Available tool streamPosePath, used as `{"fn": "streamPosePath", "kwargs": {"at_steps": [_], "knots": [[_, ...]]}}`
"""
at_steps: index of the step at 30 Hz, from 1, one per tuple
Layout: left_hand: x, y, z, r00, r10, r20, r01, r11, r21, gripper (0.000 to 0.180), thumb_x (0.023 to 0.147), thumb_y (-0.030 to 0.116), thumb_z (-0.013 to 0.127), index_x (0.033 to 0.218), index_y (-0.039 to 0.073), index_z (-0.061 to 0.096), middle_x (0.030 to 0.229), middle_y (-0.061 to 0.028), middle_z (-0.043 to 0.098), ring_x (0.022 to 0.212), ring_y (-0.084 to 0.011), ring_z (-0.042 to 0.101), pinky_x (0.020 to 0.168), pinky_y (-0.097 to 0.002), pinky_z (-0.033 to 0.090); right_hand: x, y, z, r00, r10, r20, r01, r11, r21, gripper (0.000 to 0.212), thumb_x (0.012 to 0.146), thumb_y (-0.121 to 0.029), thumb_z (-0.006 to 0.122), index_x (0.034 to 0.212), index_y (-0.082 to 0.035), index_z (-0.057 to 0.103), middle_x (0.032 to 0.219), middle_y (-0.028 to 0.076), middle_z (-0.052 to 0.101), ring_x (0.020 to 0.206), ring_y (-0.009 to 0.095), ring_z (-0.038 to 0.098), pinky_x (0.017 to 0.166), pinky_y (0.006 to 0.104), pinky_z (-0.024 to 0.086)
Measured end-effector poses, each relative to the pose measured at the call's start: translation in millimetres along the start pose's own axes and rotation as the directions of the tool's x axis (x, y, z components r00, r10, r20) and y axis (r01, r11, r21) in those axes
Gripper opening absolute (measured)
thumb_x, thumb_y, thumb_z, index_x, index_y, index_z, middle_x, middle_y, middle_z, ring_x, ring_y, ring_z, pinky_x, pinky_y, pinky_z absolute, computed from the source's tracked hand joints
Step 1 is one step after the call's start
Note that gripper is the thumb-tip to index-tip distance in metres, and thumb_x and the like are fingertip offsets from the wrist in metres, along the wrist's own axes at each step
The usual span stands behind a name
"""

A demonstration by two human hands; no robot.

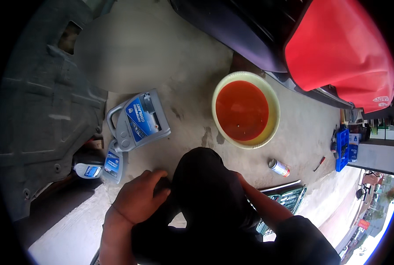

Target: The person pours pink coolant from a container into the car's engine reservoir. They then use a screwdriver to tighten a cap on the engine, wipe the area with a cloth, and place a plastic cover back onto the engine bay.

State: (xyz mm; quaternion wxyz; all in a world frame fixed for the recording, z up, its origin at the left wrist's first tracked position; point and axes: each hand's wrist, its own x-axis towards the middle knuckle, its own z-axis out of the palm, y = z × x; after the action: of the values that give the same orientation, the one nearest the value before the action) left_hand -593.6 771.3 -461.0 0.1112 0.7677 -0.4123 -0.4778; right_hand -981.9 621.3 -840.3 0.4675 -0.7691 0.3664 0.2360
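My left hand [142,195] hovers left of my dark-clothed knee [201,172], with its thumb and fingers apart and nothing visible between them. Just beyond it lies a large grey coolant jug [139,119] with a blue label. Two smaller grey bottles with blue labels, one nearer [113,163] and one farther left [89,170], are also close to this hand. My right hand [238,177] is mostly hidden behind the knee, so its fingers cannot be seen. Ahead and right of the knee, a pale yellow basin [274,112] holds orange-red liquid [242,110].
A large dark panel [60,115] stands at left. Dark bodywork [245,39] with a red cover [338,53] borders the upper right. On the floor lie a can [278,168], a red-handled tool [319,164], a green tool case [289,198] and a blue tray [342,150].
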Motion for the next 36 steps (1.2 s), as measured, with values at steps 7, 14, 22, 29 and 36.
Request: {"fn": "streamPosePath", "kwargs": {"at_steps": [7, 14, 22, 29, 36], "knots": [[1.6, -10.1, 8.0, 0.997, 0.075, -0.028, -0.075, 0.997, 0.021, 0.042, 0.088, 0.025, 0.067, 0.125, 0.008, 0.054, 0.118, -0.0186, 0.061, 0.104, -0.0340, 0.063, 0.089, -0.0387, 0.050, -31.4, -68.7, -52.4, 0.981, 0.169, -0.094, -0.127, 0.930, 0.346, 0.023, 0.089, -0.018, 0.059, 0.105, -0.005, 0.068, 0.100, 0.016, 0.070, 0.096, 0.027, 0.067, 0.082, 0.0349, 0.052], [14.0, -9.4, 12.0, 0.988, 0.146, -0.048, -0.140, 0.984, 0.111, 0.041, 0.090, 0.031, 0.061, 0.124, 0.008, 0.054, 0.117, -0.0185, 0.059, 0.108, -0.0371, 0.059, 0.091, -0.0421, 0.049, -18.0, 101.5, 20.6, 0.988, 0.083, -0.130, -0.082, 0.996, 0.019, 0.018, 0.091, -0.021, 0.057, 0.095, -0.006, 0.067, 0.085, 0.009, 0.067, 0.078, 0.020, 0.064, 0.067, 0.0342, 0.052], [8.8, 1.0, 7.8, 0.991, 0.126, -0.055, -0.122, 0.991, 0.062, 0.035, 0.087, 0.026, 0.060, 0.117, 0.008, 0.056, 0.112, -0.0186, 0.061, 0.102, -0.0369, 0.062, 0.087, -0.0452, 0.050, -59.2, 92.5, -14.9, 0.926, 0.375, -0.033, -0.325, 0.841, 0.432, 0.019, 0.091, -0.022, 0.058, 0.096, -0.006, 0.067, 0.081, 0.007, 0.066, 0.071, 0.017, 0.062, 0.060, 0.0327, 0.052], [46.9, 24.1, 33.1, 0.968, 0.207, -0.144, -0.201, 0.978, 0.060, 0.028, 0.084, 0.021, 0.057, 0.109, 0.009, 0.061, 0.107, -0.0171, 0.064, 0.100, -0.0359, 0.064, 0.084, -0.0469, 0.052, -49.3, 63.4, -25.1, 0.967, 0.252, -0.032, -0.224, 0.906, 0.360, 0.022, 0.090, -0.022, 0.058, 0.098, -0.004, 0.068, 0.083, 0.009, 0.067, 0.072, 0.019, 0.063, 0.060, 0.0355, 0.053], [86.4, 9.7, 38.8, 0.978, 0.201, -0.058, -0.202, 0.979, -0.002, 0.045, 0.090, 0.030, 0.055, 0.130, 0.011, 0.050, 0.117, -0.0193, 0.060, 0.107, -0.0361, 0.062, 0.088, -0.0482, 0.051, -82.8, 35.9, -86.5, 0.985, -0.168, 0.025, 0.160, 0.967, 0.198, 0.026, 0.091, -0.024, 0.058, 0.102, -0.002, 0.068, 0.086, 0.012, 0.068, 0.074, 0.021, 0.065, 0.060, 0.0375, 0.054]]}}
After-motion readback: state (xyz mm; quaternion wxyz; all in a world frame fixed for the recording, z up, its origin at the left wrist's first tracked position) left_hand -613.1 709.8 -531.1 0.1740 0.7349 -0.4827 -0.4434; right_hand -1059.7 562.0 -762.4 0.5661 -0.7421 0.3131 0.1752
